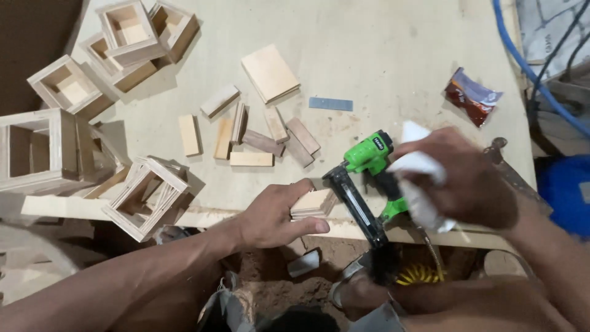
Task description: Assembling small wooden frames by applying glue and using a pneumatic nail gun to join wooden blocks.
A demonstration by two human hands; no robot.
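My left hand [276, 212] is clamping a small stack of pale plywood pieces [313, 203] at the bench [381, 49] edge, steadying it; right hand [464, 178] is gripping the green-and-black nail gun [369, 178], nose aimed at the stack.

This is a small woodworking shop, rough and dusty. The pale plywood desk [381, 43] is strewn with cut wooden blocks [252, 138] and small open wooden boxes [126, 31], with a green nail gun [369, 178] lying at its front edge. A blue air hose [528, 67] trails along the far side, a yellow coiled hose [418, 273] hangs below, and the floor [276, 276] underneath is bare dirt.
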